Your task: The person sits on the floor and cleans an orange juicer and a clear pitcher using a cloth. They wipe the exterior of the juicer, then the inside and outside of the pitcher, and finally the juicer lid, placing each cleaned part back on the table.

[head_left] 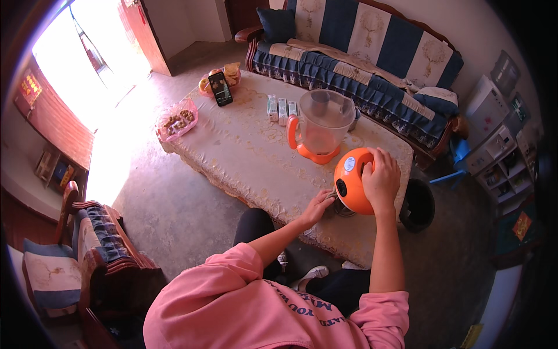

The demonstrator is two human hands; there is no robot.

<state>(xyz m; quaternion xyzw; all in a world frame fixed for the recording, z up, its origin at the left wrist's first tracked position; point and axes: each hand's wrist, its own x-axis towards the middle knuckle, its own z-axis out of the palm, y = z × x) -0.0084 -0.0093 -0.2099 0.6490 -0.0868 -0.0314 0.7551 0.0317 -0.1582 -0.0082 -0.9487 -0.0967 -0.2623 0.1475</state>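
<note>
My right hand (383, 179) grips the rounded orange motor head (351, 192) of a kitchen appliance, probably a soymilk maker, by the handle on its top. The head is tilted over the near right part of the table. A black socket and a pale oval label with writing show on its casing. In my left hand (317, 208) is a small grey-brown cloth (331, 195), held against the head's left side. Below the head a dark, shiny metal part (344, 210) is partly hidden. Just beyond stands a clear plastic jug (324, 126) with an orange handle and base.
Several small cartons (282, 111) stand left of the jug, and a metal cup (355, 120) is partly behind it. Farther left are a phone (220, 89), a fruit basket (235, 76) and a pink basket (189, 126). A black bin (417, 205) stands beside the table's right end.
</note>
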